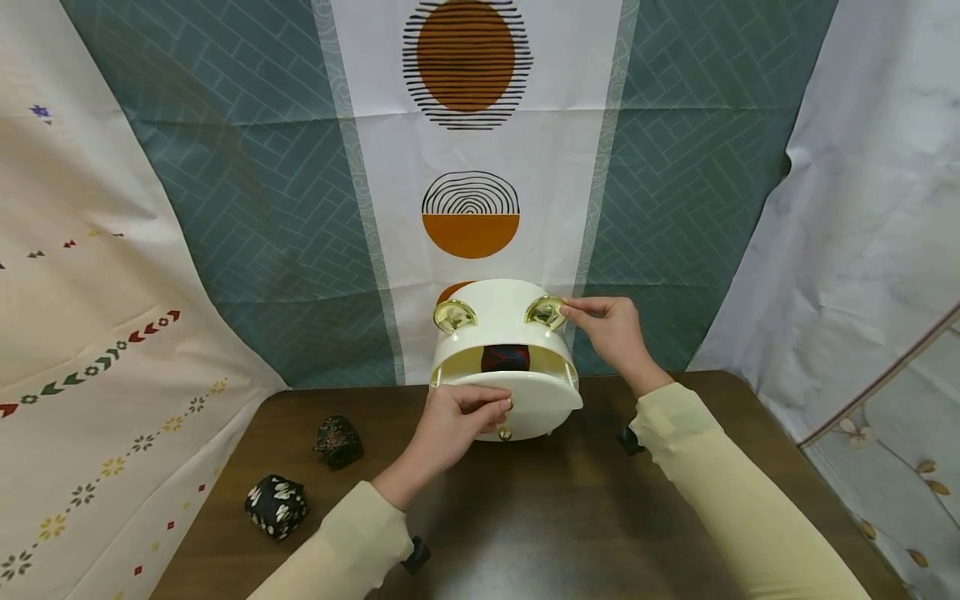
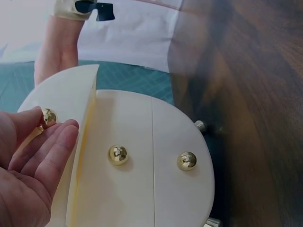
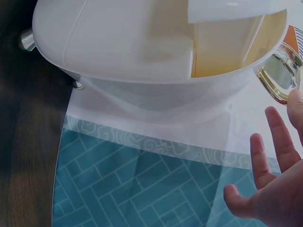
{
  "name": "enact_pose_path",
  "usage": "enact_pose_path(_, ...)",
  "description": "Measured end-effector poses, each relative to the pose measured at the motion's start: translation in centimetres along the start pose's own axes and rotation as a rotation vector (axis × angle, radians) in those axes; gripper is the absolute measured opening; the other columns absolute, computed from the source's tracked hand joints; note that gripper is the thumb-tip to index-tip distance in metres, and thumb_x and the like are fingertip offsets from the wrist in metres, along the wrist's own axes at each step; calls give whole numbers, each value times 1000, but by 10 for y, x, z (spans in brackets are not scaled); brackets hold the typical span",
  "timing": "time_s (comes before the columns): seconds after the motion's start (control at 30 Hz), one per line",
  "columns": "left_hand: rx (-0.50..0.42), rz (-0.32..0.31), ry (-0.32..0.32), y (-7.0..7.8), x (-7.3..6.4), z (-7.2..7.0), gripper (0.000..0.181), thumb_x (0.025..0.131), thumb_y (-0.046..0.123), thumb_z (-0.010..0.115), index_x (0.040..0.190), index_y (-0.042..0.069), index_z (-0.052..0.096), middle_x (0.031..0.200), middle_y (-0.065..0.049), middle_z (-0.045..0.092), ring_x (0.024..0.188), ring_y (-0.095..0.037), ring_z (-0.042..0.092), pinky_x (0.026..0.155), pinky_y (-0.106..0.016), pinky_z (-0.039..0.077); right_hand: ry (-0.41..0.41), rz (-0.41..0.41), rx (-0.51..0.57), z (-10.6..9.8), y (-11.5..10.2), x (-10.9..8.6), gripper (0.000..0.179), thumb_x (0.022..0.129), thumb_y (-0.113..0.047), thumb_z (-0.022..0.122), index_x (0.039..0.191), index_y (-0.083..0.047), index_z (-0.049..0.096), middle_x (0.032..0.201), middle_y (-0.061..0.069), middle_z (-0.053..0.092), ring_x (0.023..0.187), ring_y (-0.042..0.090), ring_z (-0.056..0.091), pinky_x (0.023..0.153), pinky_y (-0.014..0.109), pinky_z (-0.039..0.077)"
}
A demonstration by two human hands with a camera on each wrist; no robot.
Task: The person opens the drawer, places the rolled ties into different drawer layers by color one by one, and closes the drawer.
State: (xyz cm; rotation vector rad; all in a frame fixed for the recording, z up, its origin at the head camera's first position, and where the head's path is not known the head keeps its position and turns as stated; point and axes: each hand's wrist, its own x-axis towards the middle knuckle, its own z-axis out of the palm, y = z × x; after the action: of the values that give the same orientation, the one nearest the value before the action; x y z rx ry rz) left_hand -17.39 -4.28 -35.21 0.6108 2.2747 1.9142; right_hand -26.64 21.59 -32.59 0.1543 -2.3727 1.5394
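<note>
A white rounded drawer box with gold trim stands at the back of the table. Its top drawer is pulled out, and a dark red-and-navy patterned bundle shows inside. My left hand pinches that drawer's round gold knob between thumb and fingers. Two lower gold knobs, the middle one and the bottom one, sit on closed drawer fronts. At the box's upper right, my right hand pinches the rim of a gold ear-shaped piece, its other fingers spread.
Two small dark patterned bundles lie on the table's left side: a speckled one and a black-and-white one. A matching gold ear is on the box's left. Patterned cloth hangs right behind the brown table.
</note>
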Motion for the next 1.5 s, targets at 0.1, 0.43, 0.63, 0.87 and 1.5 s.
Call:
enact_pose_path(0.1,5,6,8,-1,1,-1,20,86,7,66,104,1,71,100,-18,70,88,-35,69,71,-34,58,-1,-3,7,1,0,0,29,82,-35,71,104,-15,73,109,5,70,110,19,60,90,42,52)
enact_pose_path(0.43,28,16,12,-1,6,-5,20,86,9,67,104,2,71,101,-17,71,88,-33,69,71,-33,58,20,-9,23,3,-1,-2,27,84,-31,70,105,-15,73,110,7,70,112,19,59,89,42,52)
enact_pose_path(0.63,9,21,6,-3,10,-7,20,86,9,66,105,1,71,102,-18,70,89,-37,68,72,-36,58,0,3,31,2,-2,-2,29,85,-31,69,107,-13,72,112,11,69,113,23,58,90,43,51)
enact_pose_path(0.87,-2,25,16,-4,15,-7,21,86,9,66,105,2,71,100,-20,70,88,-41,67,73,-40,58,-8,-7,37,2,-2,-2,30,85,-31,68,108,-12,72,111,12,69,111,23,59,90,43,52)
enact_pose_path(1.5,-23,32,18,-3,23,-9,23,87,9,65,107,-2,69,100,-24,68,90,-43,66,74,-40,57,20,1,35,2,-2,-1,27,84,-32,70,104,-15,73,109,9,70,109,18,60,89,41,52)
